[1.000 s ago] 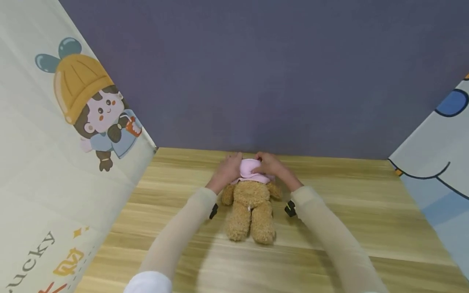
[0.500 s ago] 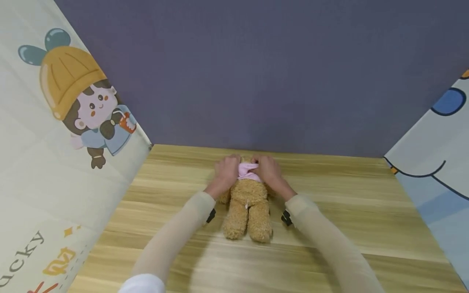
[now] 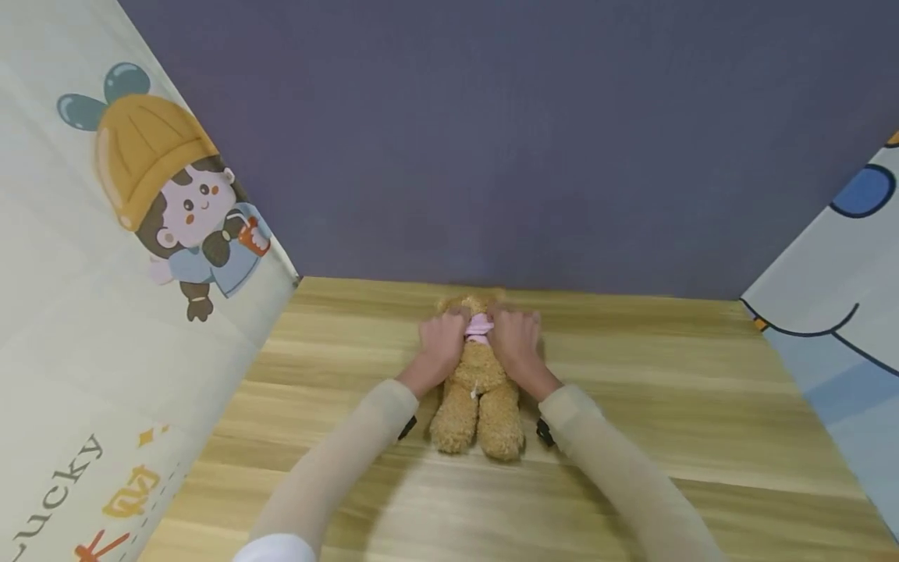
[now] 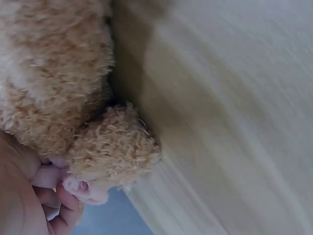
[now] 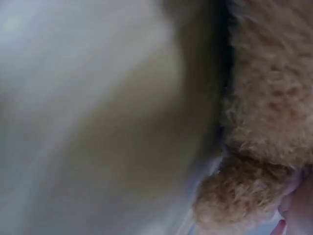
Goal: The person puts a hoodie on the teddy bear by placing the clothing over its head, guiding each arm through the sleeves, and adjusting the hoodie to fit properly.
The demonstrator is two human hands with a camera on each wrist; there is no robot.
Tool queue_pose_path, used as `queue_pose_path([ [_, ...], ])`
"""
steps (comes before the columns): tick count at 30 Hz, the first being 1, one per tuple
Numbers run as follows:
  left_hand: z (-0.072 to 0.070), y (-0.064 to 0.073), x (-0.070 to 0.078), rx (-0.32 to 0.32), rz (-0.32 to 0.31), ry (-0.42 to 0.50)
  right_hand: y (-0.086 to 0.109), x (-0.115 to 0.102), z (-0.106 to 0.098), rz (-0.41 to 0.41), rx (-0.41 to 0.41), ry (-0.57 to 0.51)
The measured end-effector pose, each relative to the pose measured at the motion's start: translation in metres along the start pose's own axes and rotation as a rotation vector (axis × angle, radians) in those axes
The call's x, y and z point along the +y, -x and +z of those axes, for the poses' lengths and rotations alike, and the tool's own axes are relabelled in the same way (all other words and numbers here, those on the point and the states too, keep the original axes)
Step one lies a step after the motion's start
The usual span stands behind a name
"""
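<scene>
A brown teddy bear [image 3: 480,367] lies on its back on the wooden table, legs toward the person. Bunched around its chest and neck is a small pink garment [image 3: 479,328]. On the left side of it, my left hand [image 3: 442,343] grips the cloth; the left wrist view shows fingers pinching the pink fabric [image 4: 87,190] beside the bear's fuzzy arm [image 4: 115,147]. My right hand [image 3: 516,339] grips the garment from the other side, fingers curled. Only an edge of that hand shows in the right wrist view, next to the bear's other arm [image 5: 239,193]. Both hands hide the bear's arms in the head view.
The wooden tabletop [image 3: 667,390] extends to both sides of the bear. A dark purple-grey panel [image 3: 527,140] rises behind its far edge. Printed cartoon sheets stand at the left [image 3: 56,297] and right [image 3: 871,289].
Both hands have drawn the pink garment down from the bear's head toward its chest. The top of the brown head now shows beyond the hands, and the cloth is more bunched.
</scene>
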State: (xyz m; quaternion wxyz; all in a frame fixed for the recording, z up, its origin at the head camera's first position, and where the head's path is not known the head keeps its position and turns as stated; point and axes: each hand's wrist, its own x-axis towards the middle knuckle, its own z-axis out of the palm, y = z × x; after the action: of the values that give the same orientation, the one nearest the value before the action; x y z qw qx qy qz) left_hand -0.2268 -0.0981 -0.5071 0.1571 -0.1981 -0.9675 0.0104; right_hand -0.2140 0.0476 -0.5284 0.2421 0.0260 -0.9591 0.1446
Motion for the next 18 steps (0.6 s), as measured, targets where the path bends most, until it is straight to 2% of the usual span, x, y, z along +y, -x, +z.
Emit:
queue_pose_path([
  [3, 0.001, -0.002, 0.0, -0.016, 0.016, 0.037, 0.001, 0.006, 0.0, -0.045, 0.0, 0.046],
  [4, 0.001, -0.004, 0.0, -0.03, 0.019, 0.061, -0.001, 0.009, -0.001, -0.051, -0.003, 0.025],
  [7, -0.001, -0.012, -0.005, -0.077, 0.027, 0.171, -0.012, 0.02, -0.006, -0.045, -0.076, -0.131],
  [10, -0.006, -0.021, -0.011, -0.141, 0.022, 0.293, -0.026, 0.031, -0.019, -0.028, -0.243, -0.362],
  [12, -0.009, -0.025, -0.015, -0.179, 0.019, 0.364, -0.033, 0.036, -0.03, -0.048, -0.357, -0.477],
  [15, -0.017, -0.029, -0.019, -0.205, -0.005, 0.516, -0.036, 0.041, -0.048, -0.102, -0.431, -0.533],
  [18, -0.028, -0.029, -0.022, -0.18, -0.036, 0.706, -0.032, 0.043, -0.066, -0.162, -0.409, -0.521],
])
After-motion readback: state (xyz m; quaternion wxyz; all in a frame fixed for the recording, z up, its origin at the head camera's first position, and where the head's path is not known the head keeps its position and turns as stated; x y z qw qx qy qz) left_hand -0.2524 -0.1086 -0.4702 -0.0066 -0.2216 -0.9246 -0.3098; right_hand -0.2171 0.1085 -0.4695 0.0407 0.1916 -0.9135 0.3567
